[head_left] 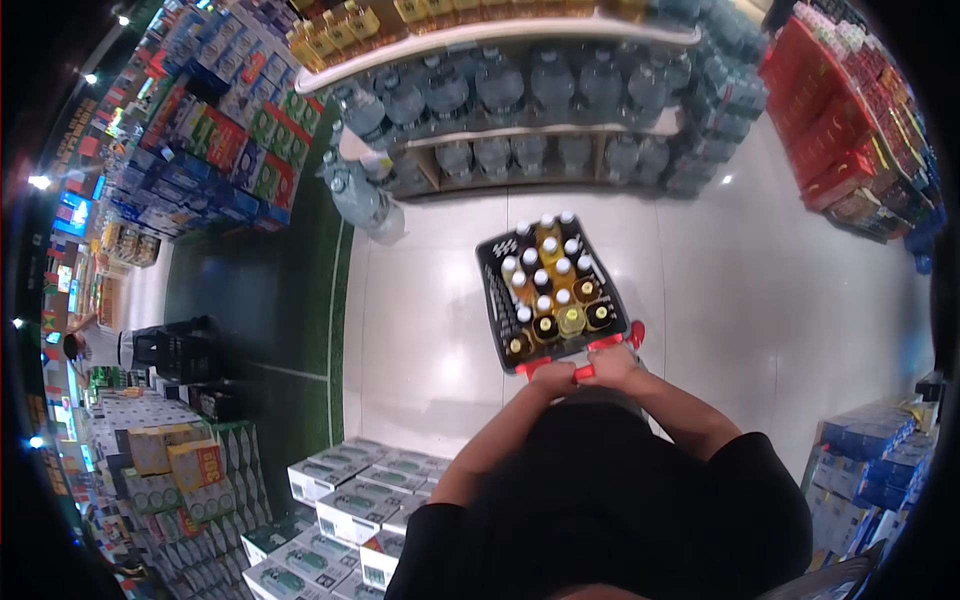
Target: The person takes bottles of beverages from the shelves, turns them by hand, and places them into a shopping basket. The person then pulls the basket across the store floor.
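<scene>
Both my hands grip the red handle of a shopping cart that stands in front of me. My left hand (pixel 556 377) is wrapped round the bar's left part, and my right hand (pixel 611 365) is closed round it just to the right. A black shopping cart basket (pixel 494 300) extends forward from the red handle (pixel 585 374). Inside stand several bottles (pixel 550 247) with white caps and amber or dark contents. Nearest the handle are bottles with yellowish caps (pixel 571 317). The cart's wheels are hidden from above.
Ahead stands a shelf (pixel 520 130) of large water bottles, with more bottles (pixel 365 200) on the floor at its left end. Stacked white cartons (pixel 360 505) lie close on my left. Red boxes (pixel 830 130) stand far right, blue cartons (pixel 870 440) near right. Pale tiles meet green flooring (pixel 290 310).
</scene>
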Demonstrator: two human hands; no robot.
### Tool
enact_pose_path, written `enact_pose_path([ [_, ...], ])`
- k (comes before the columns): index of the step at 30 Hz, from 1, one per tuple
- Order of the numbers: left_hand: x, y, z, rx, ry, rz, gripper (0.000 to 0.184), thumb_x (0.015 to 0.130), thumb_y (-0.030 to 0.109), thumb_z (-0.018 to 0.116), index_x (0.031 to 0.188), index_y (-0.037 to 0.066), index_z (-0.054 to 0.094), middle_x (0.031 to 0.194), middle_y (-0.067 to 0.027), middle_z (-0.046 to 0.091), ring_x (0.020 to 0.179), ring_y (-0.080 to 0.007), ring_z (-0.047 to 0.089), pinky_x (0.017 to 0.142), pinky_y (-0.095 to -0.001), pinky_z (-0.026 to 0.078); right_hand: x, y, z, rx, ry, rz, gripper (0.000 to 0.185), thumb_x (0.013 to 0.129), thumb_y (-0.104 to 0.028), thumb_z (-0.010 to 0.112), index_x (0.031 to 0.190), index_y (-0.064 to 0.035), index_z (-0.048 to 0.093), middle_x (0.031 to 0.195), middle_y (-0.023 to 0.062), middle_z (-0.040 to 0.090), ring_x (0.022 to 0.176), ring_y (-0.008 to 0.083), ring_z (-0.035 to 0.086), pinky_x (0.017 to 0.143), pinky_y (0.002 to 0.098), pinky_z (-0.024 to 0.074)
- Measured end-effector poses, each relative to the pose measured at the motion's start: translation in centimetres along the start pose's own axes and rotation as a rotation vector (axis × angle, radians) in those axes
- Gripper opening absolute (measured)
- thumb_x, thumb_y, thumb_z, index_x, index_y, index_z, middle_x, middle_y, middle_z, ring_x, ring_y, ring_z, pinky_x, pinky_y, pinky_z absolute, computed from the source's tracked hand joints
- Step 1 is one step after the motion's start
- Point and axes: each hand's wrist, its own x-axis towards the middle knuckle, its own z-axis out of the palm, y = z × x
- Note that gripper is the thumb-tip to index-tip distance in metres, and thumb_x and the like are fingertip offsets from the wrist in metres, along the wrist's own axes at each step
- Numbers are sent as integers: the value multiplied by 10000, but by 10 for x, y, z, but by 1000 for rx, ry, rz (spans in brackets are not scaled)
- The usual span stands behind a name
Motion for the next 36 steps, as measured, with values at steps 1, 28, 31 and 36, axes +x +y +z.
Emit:
enact_pose_path([
  [1, -9, -4, 7, 14, 127, 11, 273, 734, 279, 589, 909, 72, 623, 888, -149, 658, 842, -303, 645, 735, -423, 515, -5, -10, 11, 49, -27, 23, 534, 650, -618, 616, 721, -91, 664, 667, 97, 637, 617, 295, 638, 581, 412, 509],
  [28, 9, -30, -76, 260, 153, 196, 341, 677, 408, 659, 775, 81, 644, 698, -124, 647, 667, -286, 647, 612, -409, 518, 48, 6, 7, 140, -140, -8, 465, 775, -551, 557, 846, -99, 637, 728, 95, 650, 695, 287, 648, 600, 421, 517],
  [31, 34, -50, -80, 327, 172, 187, 333, 666, 399, 668, 779, 86, 648, 708, -122, 651, 668, -287, 648, 613, -408, 519, 61, 13, 2, 148, 22, -23, 470, 775, -548, 558, 775, -86, 644, 725, 96, 646, 685, 297, 639, 610, 415, 512],
  [36, 70, -54, -108, 341, 144, 46, 269, 731, 346, 582, 790, 95, 657, 746, -110, 673, 701, -284, 664, 612, -420, 520, 88, 32, -14, 213, 223, 5, 445, 742, -529, 596, 713, -88, 644, 641, 127, 607, 602, 328, 612, 589, 415, 504],
])
